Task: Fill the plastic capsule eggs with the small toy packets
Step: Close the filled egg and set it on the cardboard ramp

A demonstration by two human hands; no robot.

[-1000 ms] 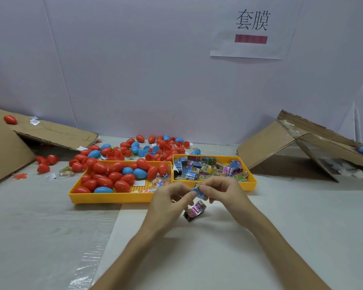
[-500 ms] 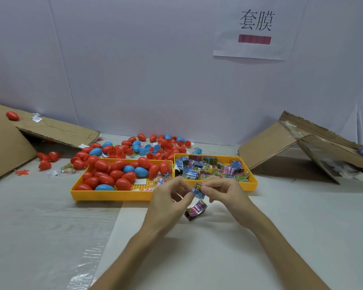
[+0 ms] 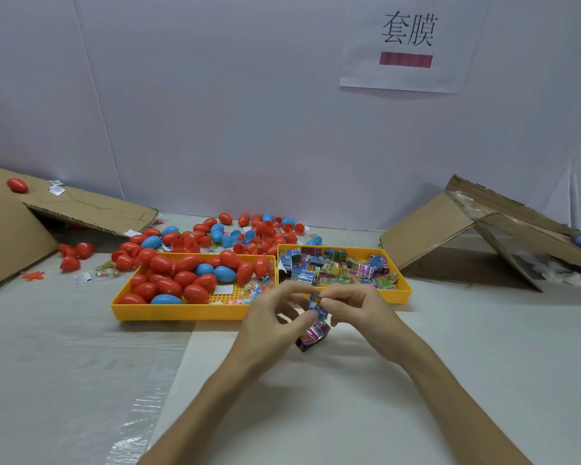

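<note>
Here your counter (image 3: 450,347) carries two yellow trays side by side: the left tray (image 3: 182,308) holds red and blue capsule eggs (image 3: 195,280), the right tray (image 3: 404,290) a heap of toy packets (image 3: 336,268). Your left hand (image 3: 269,325) and right hand (image 3: 366,310) meet just in front of the trays, fingertips pinched together on one blue packet (image 3: 316,302). A pink packet (image 3: 312,333) lies on the counter directly beneath them.

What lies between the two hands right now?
In the head view, a small blue toy packet sits pinched between the left hand and right hand, with a pink packet just below.
</note>
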